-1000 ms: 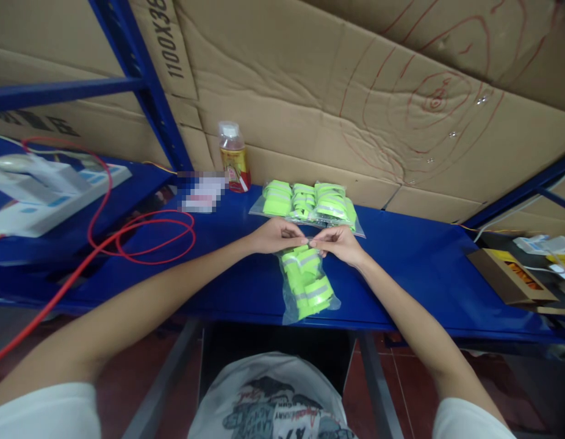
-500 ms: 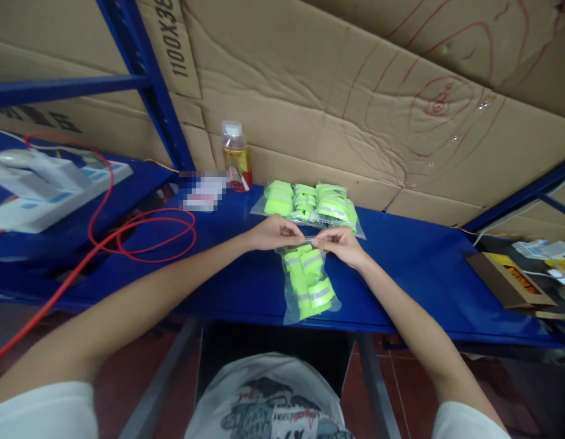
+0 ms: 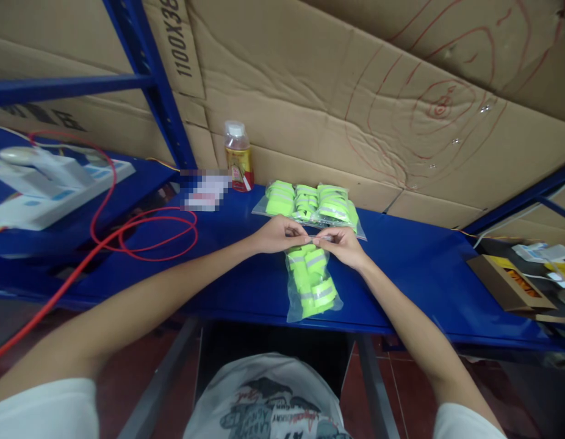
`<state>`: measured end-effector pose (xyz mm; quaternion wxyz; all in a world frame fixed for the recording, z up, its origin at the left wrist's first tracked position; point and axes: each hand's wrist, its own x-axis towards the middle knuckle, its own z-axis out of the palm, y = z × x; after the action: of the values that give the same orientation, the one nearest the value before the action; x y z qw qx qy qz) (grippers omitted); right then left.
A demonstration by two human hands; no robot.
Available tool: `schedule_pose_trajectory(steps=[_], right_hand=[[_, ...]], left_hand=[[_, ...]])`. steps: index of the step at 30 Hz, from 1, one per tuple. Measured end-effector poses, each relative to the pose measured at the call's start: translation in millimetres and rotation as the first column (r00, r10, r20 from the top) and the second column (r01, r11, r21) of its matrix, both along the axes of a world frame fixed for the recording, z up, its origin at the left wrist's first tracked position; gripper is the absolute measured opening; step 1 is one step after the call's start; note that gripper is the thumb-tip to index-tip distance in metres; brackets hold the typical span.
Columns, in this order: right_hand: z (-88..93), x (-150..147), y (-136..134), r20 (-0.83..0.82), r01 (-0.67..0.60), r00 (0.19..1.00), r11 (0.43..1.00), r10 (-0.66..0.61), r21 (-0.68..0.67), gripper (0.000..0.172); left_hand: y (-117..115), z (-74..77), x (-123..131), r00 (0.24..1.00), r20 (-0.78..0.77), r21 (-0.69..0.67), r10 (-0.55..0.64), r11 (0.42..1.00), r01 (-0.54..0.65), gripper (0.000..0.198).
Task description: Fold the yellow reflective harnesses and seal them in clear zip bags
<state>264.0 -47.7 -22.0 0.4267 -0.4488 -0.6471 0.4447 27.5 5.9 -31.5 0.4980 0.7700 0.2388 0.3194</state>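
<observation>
A clear plastic bag holds neon-yellow bands with grey reflective stripes, its opening edge turned away from me. My left hand pinches that edge on the left side. Close beside it, my right hand pinches the same edge between thumb and fingers. The bag's lower end reaches toward the front of the blue table. Just beyond my hands lie several more clear bags of yellow reflective bands, side by side. My fingers hide the exact strip being gripped.
A bottle with a white cap stands by the cardboard wall. Left of it are a blurred paper, looped red cable and a white power strip. An open cardboard box sits at the right.
Both hands keep their pinch on the bag's edge, with the fingertips shifted slightly. The whole view has moved a little, and the bag appears slightly farther right.
</observation>
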Motion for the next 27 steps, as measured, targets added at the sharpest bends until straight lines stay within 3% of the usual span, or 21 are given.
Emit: schedule_pose_trajectory(steps=[6, 11, 18, 27], right_hand=[[1.4, -1, -2, 0.058, -0.03, 0.998, 0.999, 0.032, -0.036, 0.044], [2.0, -2, -3, 0.05, -0.013, 0.999, 0.998, 0.016, -0.063, 0.046], [2.2, 7, 3, 0.035, 0.05, 0.998, 0.998, -0.049, -0.048, 0.037], [2.3, 6, 2, 0.079, -0.068, 0.994, 0.992, 0.077, -0.106, 0.043]], left_hand=[[0, -3.4, 0, 0.999, -0.009, 0.001, -0.033, 0.999, 0.033, 0.031], [-4, -0.3, 0, 0.998, -0.024, 0.101, 0.05, 0.994, -0.048, 0.028], [15, -3.3, -12, 0.993, -0.076, -0.153, -0.087, 0.985, 0.074, 0.047], [-2, -0.9, -2, 0.997, -0.053, -0.052, -0.064, 0.997, 0.061, 0.033]])
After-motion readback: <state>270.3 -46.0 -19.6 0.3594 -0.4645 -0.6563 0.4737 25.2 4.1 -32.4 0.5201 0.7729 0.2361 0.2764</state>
